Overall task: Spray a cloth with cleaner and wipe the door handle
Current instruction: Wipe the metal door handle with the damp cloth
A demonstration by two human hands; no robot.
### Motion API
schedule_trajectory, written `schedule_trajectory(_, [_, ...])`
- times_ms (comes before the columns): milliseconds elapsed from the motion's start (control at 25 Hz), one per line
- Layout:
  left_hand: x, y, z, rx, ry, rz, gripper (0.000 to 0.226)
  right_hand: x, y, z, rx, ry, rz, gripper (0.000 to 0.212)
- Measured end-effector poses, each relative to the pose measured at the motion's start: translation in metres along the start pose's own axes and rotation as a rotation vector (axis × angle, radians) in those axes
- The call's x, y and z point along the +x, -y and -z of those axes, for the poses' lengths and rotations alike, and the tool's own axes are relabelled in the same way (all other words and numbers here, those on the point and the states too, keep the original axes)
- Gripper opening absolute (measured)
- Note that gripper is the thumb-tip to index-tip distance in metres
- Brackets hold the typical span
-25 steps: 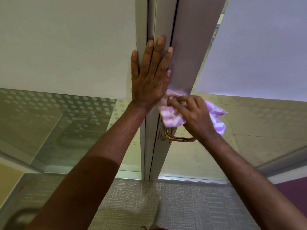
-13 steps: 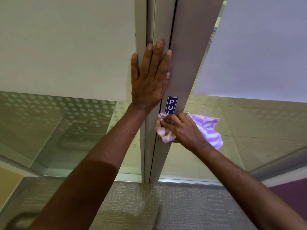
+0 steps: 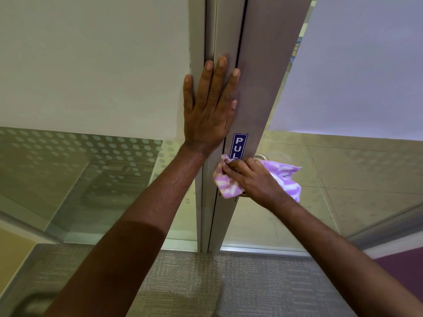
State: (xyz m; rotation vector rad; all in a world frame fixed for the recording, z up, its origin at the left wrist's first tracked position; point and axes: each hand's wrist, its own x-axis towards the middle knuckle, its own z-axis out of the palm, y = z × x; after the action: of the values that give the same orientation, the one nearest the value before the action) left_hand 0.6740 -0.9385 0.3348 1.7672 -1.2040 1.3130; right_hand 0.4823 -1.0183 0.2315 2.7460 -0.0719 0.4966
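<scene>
Grey carpet (image 3: 194, 282) below, frosted glass panels either side of a grey metal door frame (image 3: 258, 88). Left hand (image 3: 209, 108) flat on the frame, fingers straight and spread. Right hand (image 3: 254, 179) just below a blue PULL sticker (image 3: 239, 146), grip curled round a purple-and-white striped cloth (image 3: 229, 184), bunched over the mostly hidden door handle (image 3: 259, 156).

In front of me a metal door frame (image 3: 258, 65) runs up the middle of the frame. Frosted glass panels (image 3: 91, 60) fill the upper left and upper right, with a dotted band below. Grey carpet (image 3: 194, 282) lies along the bottom; beyond the glass, perhaps pale floor tiles (image 3: 354, 170).
</scene>
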Motion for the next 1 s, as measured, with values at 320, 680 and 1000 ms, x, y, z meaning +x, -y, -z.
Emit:
schedule_trajectory(320, [-0.001, 0.000, -0.001, 0.001, 0.018, -0.008, 0.056, 0.026, -0.032, 0.027, -0.006, -0.461, -0.289, 0.058])
schedule_trajectory(680, [-0.003, 0.001, -0.005, -0.017, -0.002, -0.008, 0.060, -0.001, -0.011, 0.006, -0.099, -0.076, 0.039, 0.052])
schedule_trajectory(1000, [-0.003, 0.002, -0.009, -0.012, -0.012, -0.023, 0.068, 0.010, -0.007, 0.005, -0.029, -0.276, -0.171, 0.053])
